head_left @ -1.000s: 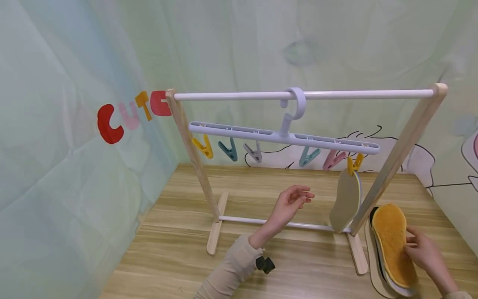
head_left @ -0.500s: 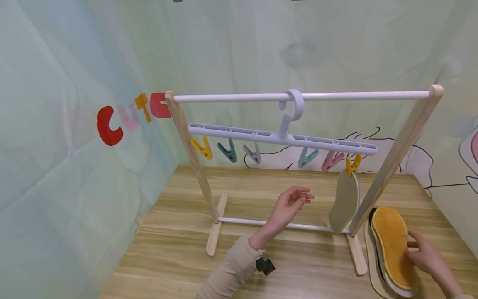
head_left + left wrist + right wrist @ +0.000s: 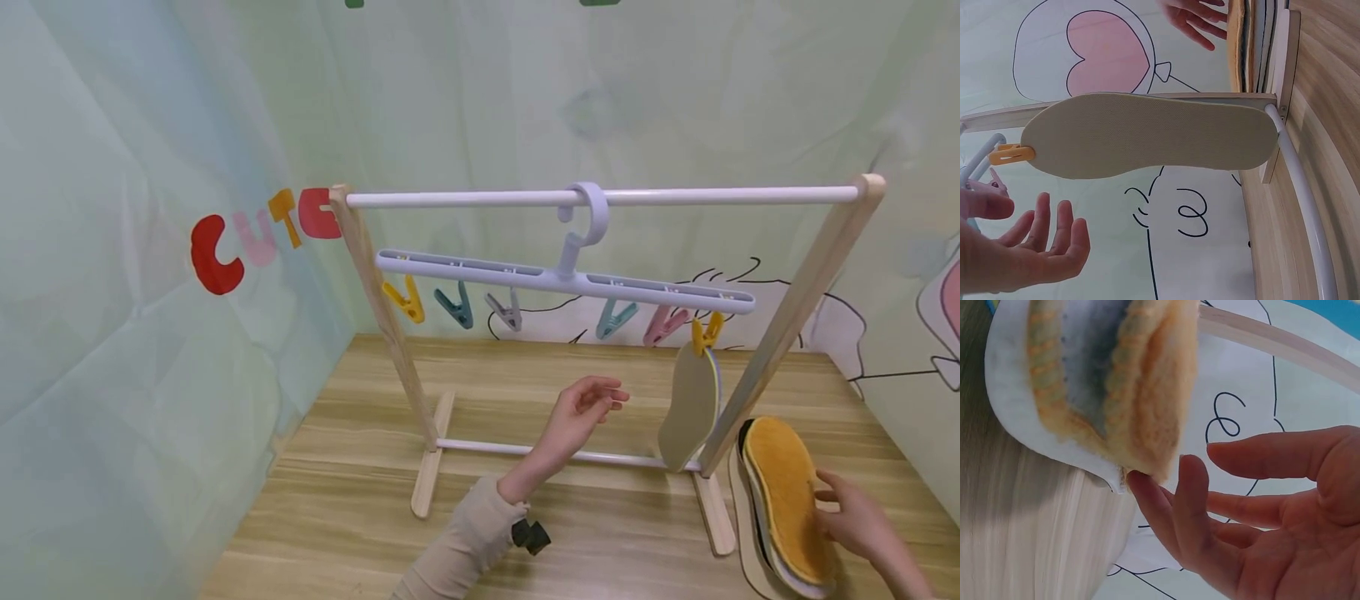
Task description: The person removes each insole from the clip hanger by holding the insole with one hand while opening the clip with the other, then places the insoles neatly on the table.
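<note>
My left hand (image 3: pixel 573 417) hovers near the middle of the rack with loosely bent fingers and nothing in them. To its right a beige insole (image 3: pixel 690 408) hangs from a yellow clothespin (image 3: pixel 707 332); in the left wrist view that insole (image 3: pixel 1147 134) lies apart from my fingers. My right hand (image 3: pixel 855 512) is beside a stack of insoles topped by a fuzzy orange insole (image 3: pixel 783 492). In the right wrist view, a fingertip of my right hand (image 3: pixel 1241 531) meets the stack's edge while the thumb stays away from it.
A lavender hanger (image 3: pixel 567 271) hooks over the white top bar (image 3: pixel 465 199) of a wooden rack (image 3: pixel 795 325). Other clothespins, such as a pink clothespin (image 3: pixel 663 325), hang from it. The rack's feet stand on the wood-grain table (image 3: pixel 337 517), near a printed curtain (image 3: pixel 465 100).
The head view has shifted slightly, so the rack appears a little lower and further left. Both hands and the insoles keep almost the same places.
</note>
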`<state>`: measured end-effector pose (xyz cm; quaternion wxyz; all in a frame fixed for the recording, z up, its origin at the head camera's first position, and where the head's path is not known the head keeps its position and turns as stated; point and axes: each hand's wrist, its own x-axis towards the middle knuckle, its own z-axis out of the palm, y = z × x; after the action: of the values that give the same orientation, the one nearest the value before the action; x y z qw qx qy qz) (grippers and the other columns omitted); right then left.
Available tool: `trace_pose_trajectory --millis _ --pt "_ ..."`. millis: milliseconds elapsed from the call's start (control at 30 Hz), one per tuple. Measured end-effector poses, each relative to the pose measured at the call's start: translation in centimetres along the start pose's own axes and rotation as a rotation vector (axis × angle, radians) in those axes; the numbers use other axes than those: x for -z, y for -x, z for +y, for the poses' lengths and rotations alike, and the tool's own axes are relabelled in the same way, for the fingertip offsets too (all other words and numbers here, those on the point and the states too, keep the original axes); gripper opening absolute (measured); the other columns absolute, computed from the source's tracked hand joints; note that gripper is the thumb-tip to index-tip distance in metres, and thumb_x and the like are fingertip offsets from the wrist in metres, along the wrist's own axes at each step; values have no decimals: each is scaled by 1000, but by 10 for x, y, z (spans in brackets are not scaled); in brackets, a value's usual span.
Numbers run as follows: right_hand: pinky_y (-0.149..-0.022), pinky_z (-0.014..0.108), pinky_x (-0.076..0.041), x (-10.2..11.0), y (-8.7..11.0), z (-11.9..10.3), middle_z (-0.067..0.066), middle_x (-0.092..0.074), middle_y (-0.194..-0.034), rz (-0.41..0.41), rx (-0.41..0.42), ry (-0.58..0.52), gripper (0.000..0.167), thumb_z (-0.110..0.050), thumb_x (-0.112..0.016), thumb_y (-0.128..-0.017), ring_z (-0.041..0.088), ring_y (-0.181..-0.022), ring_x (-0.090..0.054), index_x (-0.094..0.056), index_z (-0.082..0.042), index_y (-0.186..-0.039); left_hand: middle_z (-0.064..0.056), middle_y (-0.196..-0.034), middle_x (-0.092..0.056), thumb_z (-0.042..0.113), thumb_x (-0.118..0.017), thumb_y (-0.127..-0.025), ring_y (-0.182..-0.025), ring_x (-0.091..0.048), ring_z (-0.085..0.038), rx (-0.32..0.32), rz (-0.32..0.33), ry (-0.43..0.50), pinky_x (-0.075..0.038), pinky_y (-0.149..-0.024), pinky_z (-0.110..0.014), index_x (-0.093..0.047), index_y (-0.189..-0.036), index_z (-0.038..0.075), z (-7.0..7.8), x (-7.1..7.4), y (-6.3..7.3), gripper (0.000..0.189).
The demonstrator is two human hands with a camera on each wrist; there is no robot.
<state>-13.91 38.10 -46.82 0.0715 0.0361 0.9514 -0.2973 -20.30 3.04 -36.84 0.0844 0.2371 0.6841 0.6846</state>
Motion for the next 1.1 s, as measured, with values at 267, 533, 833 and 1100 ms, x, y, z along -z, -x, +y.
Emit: trace_pose_trajectory --millis 267,533,833,1100 --pt "-56 29 -52 5 3 -4 49 -40 -107 -8 -6 15 57 3 -50 -78 31 -72 -64 -20 29 -119 -30 -111 -56 -2 -41 -91 -103 -53 -42 -22 1 -15 -41 -72 -15 -49 -115 -9 4 -2 -4 26" --pt "-58 32 -53 8 8 -18 48 -41 -109 78 37 16 51 2 -47 -83 49 -84 -58 -23 26 -121 -29 -111 -57 0 -42 -91 -102 -55 -41 -63 15 -48 -46 -77 -25 -50 -115 -9 15 -6 -11 26" --pt "-54 26 -49 8 15 -43 40 -52 -105 290 85 28 42 -5 -49 -87 29 -76 -64 -38 16 -120 -24 -113 -58 4 -44 -92 -103 -57 -36 -90 24 -60 -47 -77 -21 -51 -115 -7 11 -11 -26 27" --pt "-49 16 -42 -1 16 -57 34 -58 -100 488 166 -30 38 -8 -51 -87 -19 -67 -42 -45 10 -120 -17 -114 -59 12 -44 -93 -105 -57 -26 -113 57 -50 -48 -76 -21 -54 -115 -1 -3 -18 -38 27"
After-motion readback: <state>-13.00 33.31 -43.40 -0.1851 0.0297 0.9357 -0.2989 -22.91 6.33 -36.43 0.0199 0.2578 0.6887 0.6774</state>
